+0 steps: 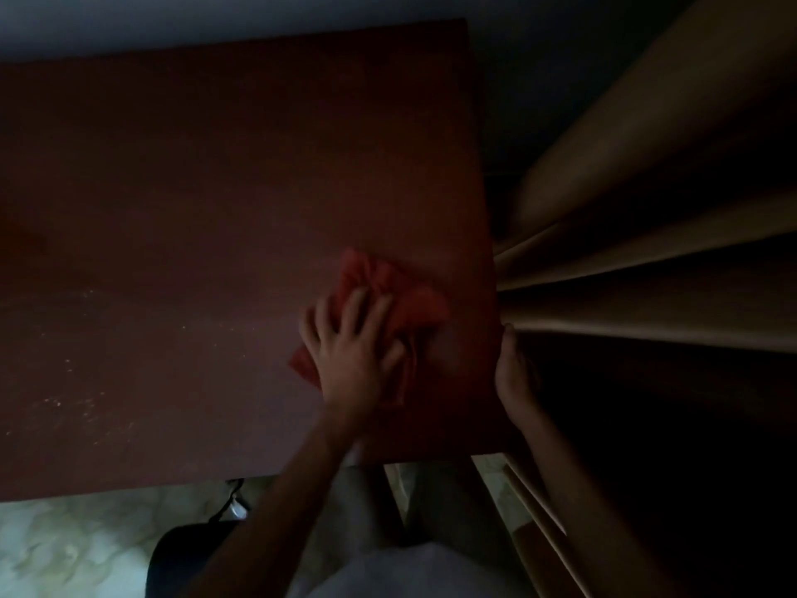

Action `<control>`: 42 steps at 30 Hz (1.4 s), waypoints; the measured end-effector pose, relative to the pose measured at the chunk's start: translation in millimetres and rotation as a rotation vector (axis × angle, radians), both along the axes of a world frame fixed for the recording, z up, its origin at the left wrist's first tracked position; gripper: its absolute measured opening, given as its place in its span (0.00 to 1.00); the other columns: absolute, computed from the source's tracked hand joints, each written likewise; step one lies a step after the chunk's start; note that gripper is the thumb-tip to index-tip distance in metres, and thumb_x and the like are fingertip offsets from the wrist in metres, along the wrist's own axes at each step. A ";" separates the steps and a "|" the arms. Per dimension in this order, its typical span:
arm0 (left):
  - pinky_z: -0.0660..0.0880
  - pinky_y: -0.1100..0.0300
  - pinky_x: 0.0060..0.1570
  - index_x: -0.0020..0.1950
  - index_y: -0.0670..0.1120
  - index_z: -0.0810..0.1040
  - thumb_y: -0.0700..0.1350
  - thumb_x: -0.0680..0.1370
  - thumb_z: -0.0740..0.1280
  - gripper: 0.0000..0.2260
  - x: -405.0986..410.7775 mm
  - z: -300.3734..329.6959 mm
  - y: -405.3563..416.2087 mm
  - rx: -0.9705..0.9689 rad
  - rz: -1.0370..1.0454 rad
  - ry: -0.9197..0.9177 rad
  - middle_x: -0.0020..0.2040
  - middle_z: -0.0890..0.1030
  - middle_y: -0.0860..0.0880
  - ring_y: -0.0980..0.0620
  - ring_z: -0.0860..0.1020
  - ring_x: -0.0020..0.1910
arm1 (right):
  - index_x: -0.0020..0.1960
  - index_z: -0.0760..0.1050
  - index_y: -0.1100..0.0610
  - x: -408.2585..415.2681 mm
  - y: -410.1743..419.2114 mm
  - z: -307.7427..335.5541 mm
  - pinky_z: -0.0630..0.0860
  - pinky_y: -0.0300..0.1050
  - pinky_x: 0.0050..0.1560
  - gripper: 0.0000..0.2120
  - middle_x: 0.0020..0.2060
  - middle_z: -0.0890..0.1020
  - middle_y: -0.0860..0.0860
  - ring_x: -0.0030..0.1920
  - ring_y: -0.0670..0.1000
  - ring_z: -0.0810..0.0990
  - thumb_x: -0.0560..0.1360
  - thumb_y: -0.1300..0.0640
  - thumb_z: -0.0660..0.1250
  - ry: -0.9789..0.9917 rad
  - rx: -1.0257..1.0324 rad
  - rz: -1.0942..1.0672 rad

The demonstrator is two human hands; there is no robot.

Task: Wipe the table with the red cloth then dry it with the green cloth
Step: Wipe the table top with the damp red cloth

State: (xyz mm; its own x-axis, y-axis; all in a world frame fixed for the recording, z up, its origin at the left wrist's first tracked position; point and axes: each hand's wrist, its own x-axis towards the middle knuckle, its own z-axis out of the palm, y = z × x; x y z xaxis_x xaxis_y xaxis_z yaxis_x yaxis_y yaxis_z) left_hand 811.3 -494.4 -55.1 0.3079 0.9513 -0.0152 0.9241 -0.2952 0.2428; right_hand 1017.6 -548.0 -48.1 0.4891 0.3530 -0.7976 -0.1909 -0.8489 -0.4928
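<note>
1. Nearest me, my left hand [351, 347] lies flat with fingers spread on the red cloth [388, 295], pressing it to the table [194, 200]; I judge this is the wiping step, with drying not begun.
2. My right hand [513, 373] sits just right of the cloth hand, its fingers hooked over the table's right edge; I'd use it to brace.
3. To the left of the pressing hand, pale specks [69, 399] dot the wood (crumbs or dust, I can't tell), so I'd sweep that way in overlapping strokes with the palm flat.
4. Beyond the fingertips the cloth is bunched; smoothing it would cover more.
5. Farther right hangs a curtain [647, 261]. The green cloth isn't in view.
</note>
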 end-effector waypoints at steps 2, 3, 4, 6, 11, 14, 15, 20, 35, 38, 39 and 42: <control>0.58 0.30 0.68 0.69 0.53 0.76 0.60 0.72 0.62 0.26 3.0 0.7 39.4 0.007 0.117 0.008 0.69 0.75 0.46 0.32 0.64 0.71 | 0.70 0.70 0.62 -2.3 -3.3 -2.2 0.58 0.36 0.43 0.25 0.68 0.73 0.60 0.68 0.58 0.70 0.84 0.48 0.46 -0.053 -0.022 0.008; 0.59 0.29 0.67 0.69 0.53 0.75 0.60 0.72 0.62 0.26 8.5 1.0 54.3 -0.006 0.161 0.000 0.70 0.74 0.46 0.31 0.64 0.72 | 0.69 0.70 0.63 -5.1 -2.4 3.0 0.58 0.37 0.43 0.25 0.67 0.73 0.61 0.67 0.59 0.71 0.84 0.48 0.47 -0.072 -0.018 0.003; 0.62 0.29 0.66 0.70 0.53 0.75 0.60 0.72 0.62 0.27 17.2 2.3 65.0 -0.030 0.199 -0.012 0.71 0.74 0.46 0.30 0.64 0.72 | 0.68 0.71 0.64 -5.2 -3.0 1.7 0.59 0.39 0.46 0.26 0.67 0.74 0.62 0.67 0.60 0.71 0.84 0.48 0.47 -0.073 -0.025 0.009; 0.65 0.30 0.62 0.73 0.55 0.72 0.61 0.72 0.61 0.29 41.5 5.5 71.7 -0.084 0.259 -0.008 0.73 0.72 0.45 0.28 0.64 0.71 | 0.67 0.72 0.65 -5.3 -3.8 -1.1 0.64 0.43 0.54 0.26 0.66 0.74 0.63 0.66 0.61 0.72 0.84 0.48 0.47 -0.117 -0.051 0.023; 0.72 0.34 0.55 0.75 0.58 0.67 0.66 0.70 0.64 0.34 86.4 12.6 24.3 -0.181 0.114 0.086 0.74 0.69 0.45 0.28 0.65 0.69 | 0.70 0.68 0.64 -6.0 -2.1 -8.0 0.65 0.51 0.67 0.23 0.68 0.72 0.63 0.68 0.61 0.70 0.84 0.51 0.48 -0.150 -0.005 0.090; 0.76 0.35 0.49 0.75 0.60 0.67 0.67 0.68 0.64 0.35 90.1 10.4 -39.8 -0.199 -0.047 0.045 0.73 0.69 0.48 0.31 0.62 0.69 | 0.75 0.63 0.59 3.6 -6.6 -8.3 0.63 0.45 0.69 0.22 0.73 0.65 0.55 0.70 0.52 0.67 0.84 0.52 0.51 0.041 0.053 0.163; 0.76 0.35 0.50 0.75 0.61 0.67 0.67 0.67 0.67 0.36 90.3 9.4 -64.3 -0.193 -0.093 0.045 0.74 0.68 0.49 0.30 0.59 0.71 | 0.74 0.65 0.58 12.0 -9.3 -10.9 0.65 0.42 0.69 0.23 0.73 0.64 0.53 0.69 0.49 0.69 0.83 0.48 0.55 0.116 0.110 0.239; 0.64 0.41 0.65 0.74 0.62 0.65 0.68 0.64 0.72 0.40 63.3 0.6 -133.6 -0.162 -0.196 0.032 0.78 0.59 0.55 0.37 0.50 0.78 | 0.65 0.76 0.65 15.8 -40.1 -18.8 0.74 0.47 0.61 0.48 0.62 0.79 0.62 0.60 0.57 0.80 0.58 0.31 0.74 0.236 0.073 0.062; 0.68 0.38 0.63 0.71 0.54 0.73 0.58 0.73 0.63 0.26 -210.4 -0.6 -7.1 0.014 0.409 0.021 0.72 0.72 0.47 0.31 0.70 0.66 | 0.76 0.59 0.50 -59.5 -6.7 -10.8 0.55 0.65 0.72 0.28 0.78 0.52 0.58 0.76 0.65 0.52 0.78 0.44 0.51 -0.906 0.186 0.830; 0.69 0.40 0.62 0.70 0.53 0.74 0.58 0.74 0.63 0.26 -248.6 -1.3 21.3 0.023 0.581 0.029 0.72 0.72 0.47 0.32 0.68 0.67 | 0.77 0.57 0.46 -75.7 17.4 -16.8 0.49 0.73 0.72 0.28 0.79 0.50 0.55 0.76 0.70 0.46 0.78 0.43 0.50 -0.946 0.092 0.849; 0.68 0.40 0.62 0.70 0.53 0.74 0.59 0.74 0.62 0.26 -251.4 -0.3 27.4 0.018 0.649 0.011 0.72 0.71 0.47 0.33 0.67 0.68 | 0.77 0.56 0.48 -82.8 24.4 -17.1 0.49 0.73 0.72 0.28 0.79 0.51 0.57 0.76 0.69 0.47 0.78 0.44 0.51 -0.955 0.102 0.866; 0.65 0.39 0.62 0.71 0.53 0.74 0.59 0.74 0.62 0.27 -235.0 3.9 36.4 -0.003 0.772 -0.015 0.73 0.70 0.47 0.32 0.65 0.70 | 0.77 0.59 0.52 -111.9 45.7 -18.4 0.50 0.68 0.74 0.28 0.78 0.55 0.58 0.77 0.65 0.53 0.78 0.47 0.54 -0.989 0.247 1.058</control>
State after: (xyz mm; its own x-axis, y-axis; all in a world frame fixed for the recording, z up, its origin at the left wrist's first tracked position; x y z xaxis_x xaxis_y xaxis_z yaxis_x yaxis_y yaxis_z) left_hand 576.4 -458.0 -51.2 -0.4430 0.8963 -0.0193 0.8641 0.4326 0.2571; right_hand 905.8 -502.3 -66.5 0.2209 0.9610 -0.1667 0.9465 -0.2524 -0.2009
